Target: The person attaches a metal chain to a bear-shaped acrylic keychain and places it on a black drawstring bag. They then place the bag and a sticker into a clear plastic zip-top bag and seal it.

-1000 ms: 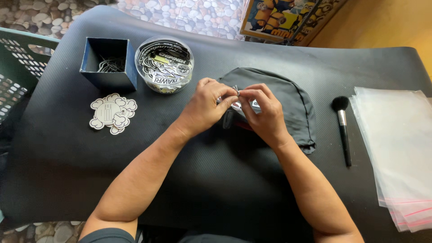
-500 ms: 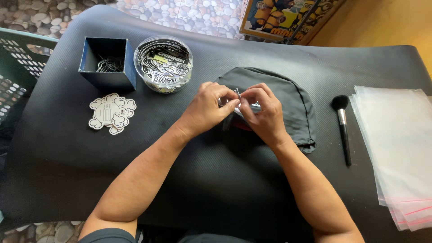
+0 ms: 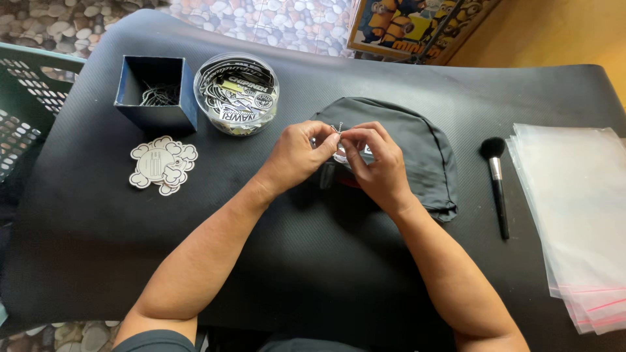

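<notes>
My left hand (image 3: pixel 301 154) and my right hand (image 3: pixel 377 163) meet fingertip to fingertip over the middle of a black mat (image 3: pixel 313 274). Between the fingers they pinch a small silver chain (image 3: pixel 337 128) attached to a small flat tag mostly hidden under the fingers. Under and behind my right hand lies a black fabric cap (image 3: pixel 417 140). A bit of red shows below my right palm.
A dark blue open box (image 3: pixel 156 91) with thin metal chains and a round clear tub of stickers (image 3: pixel 236 93) stand at the back left. A cloud-shaped white sticker (image 3: pixel 162 165) lies near them. A black brush (image 3: pixel 497 182) and a stack of clear plastic bags (image 3: pixel 580 215) lie to the right.
The hands stay together over the cap; the fingers have shifted slightly on the chain. Nothing else moved.
</notes>
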